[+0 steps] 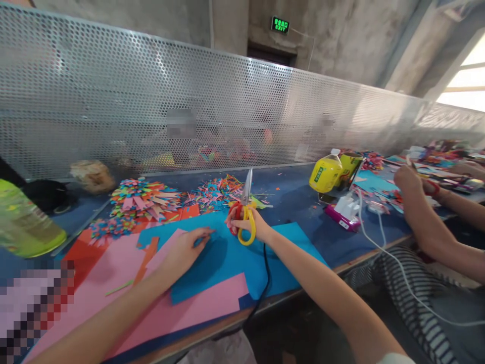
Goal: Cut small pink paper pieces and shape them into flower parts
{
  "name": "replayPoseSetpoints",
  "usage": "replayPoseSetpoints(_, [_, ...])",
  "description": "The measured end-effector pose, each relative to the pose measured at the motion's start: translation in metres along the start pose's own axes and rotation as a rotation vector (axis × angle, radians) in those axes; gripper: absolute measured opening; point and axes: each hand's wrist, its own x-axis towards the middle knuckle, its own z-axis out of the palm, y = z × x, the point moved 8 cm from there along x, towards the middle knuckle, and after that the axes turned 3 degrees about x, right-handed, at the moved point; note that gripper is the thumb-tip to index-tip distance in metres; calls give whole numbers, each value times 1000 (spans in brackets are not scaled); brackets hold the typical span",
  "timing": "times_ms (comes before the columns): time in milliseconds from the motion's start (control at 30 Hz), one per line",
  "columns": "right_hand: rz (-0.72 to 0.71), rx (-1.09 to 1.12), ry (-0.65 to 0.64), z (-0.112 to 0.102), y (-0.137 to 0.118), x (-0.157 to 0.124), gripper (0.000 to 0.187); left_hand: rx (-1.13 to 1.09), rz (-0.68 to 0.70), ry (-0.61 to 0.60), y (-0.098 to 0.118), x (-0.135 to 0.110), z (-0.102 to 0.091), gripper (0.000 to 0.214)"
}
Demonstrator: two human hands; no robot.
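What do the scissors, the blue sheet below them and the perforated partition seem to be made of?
Scissors: blades look like polished metal, silvery and shiny; red and yellow handles, probably smooth plastic by their even colour. Blue sheet: matte paper or thin card, likely, being flat without glare. Partition: apparently sheet metal, grey with bright glints.

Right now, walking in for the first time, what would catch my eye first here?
Probably the pointed metal scissors with red and yellow handles, held tip-up in the person's right hand above bright blue paper. Next might come the spiky, multicoloured pile of paper strips toward the left, beyond the flat sheets. Farther off, a glowing green exit sign shows high above the perforated metal screen.
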Motion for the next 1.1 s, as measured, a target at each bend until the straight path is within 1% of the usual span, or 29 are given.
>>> replayPoseSetpoints(100, [-6, 1, 26, -2, 0, 1, 22, 139, 144, 11, 8, -6, 0, 33])
replayPoseSetpoints(167, [8, -11, 40, -2, 1, 0, 22, 150, 188, 39, 15, -12, -2, 33])
replayPoseSetpoints(233, [16, -35, 27, 2, 2, 0, 21, 101, 124, 158, 18, -15, -11, 31])
replayPoseSetpoints(300, [22, -43, 12, 8, 2, -2, 21, -38, 29, 231, 19, -17, -15, 30])
replayPoseSetpoints(333, [26, -37, 10, 11, 2, -3, 23, -140, -10, 237, 19, -17, -14, 30])
replayPoseSetpoints(433, [36, -5, 33, 18, 3, -5, 28, -424, -80, 195, 19, -14, -3, 30])
replayPoseSetpoints(567, [72, 37, 60, 25, 7, -5, 32, -678, -145, 181, 10, -12, 6, 27])
replayPoseSetpoints(700, [89, 2, 95, 25, 8, -5, 28, -739, -184, 192, 2, -11, 9, 26])
replayPoseSetpoints(833, [80, -46, 80, 24, 7, -5, 25, -761, -162, 218, 2, -10, 5, 22])
replayPoseSetpoints(967, [58, -40, 86, 19, 8, -4, 22, -742, -165, 228, 2, -12, 1, 23])
replayPoseSetpoints(1100, [70, -35, 107, 18, 7, -4, 24, -731, -158, 216, 5, -11, 0, 23])
